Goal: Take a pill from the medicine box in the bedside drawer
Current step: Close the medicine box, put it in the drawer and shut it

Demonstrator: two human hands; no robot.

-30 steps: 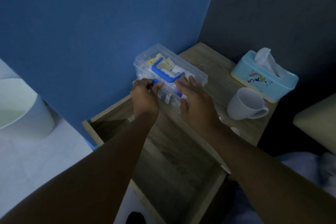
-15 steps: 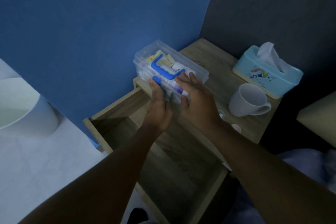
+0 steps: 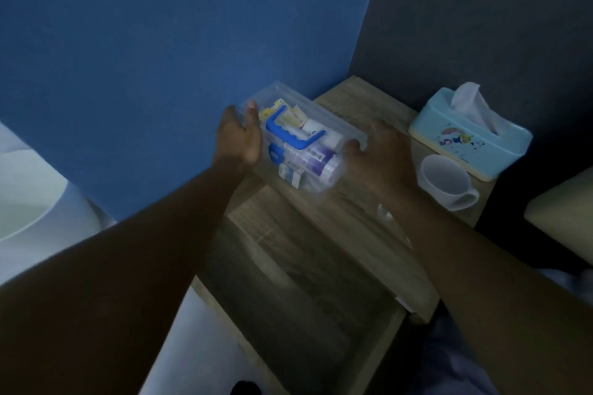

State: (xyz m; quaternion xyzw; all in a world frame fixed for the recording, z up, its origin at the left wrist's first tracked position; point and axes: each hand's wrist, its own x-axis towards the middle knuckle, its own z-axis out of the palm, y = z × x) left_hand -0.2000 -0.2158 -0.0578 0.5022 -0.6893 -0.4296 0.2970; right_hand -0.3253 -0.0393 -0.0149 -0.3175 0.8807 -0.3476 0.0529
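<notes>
The clear plastic medicine box (image 3: 308, 151) with a blue handle and blue front latch is tilted at the front left corner of the wooden bedside table (image 3: 356, 96), its front end sticking out over the open drawer (image 3: 288, 269). Packets and a purple-labelled tube show through its lid. My left hand (image 3: 239, 135) grips the box's left end, fingers curled over the far corner. My right hand (image 3: 378, 154) holds its right end, thumb against the side. The drawer below looks bare inside. No loose pill can be made out.
A light blue tissue box (image 3: 471, 138) stands at the table's right rear, a white mug (image 3: 447, 183) in front of it. A blue wall runs along the left. A white bin (image 3: 29, 196) sits on the floor at left; bedding lies at right.
Both hands have shifted from the box's front latch to its two ends. The box now sits tilted with its front end over the drawer.
</notes>
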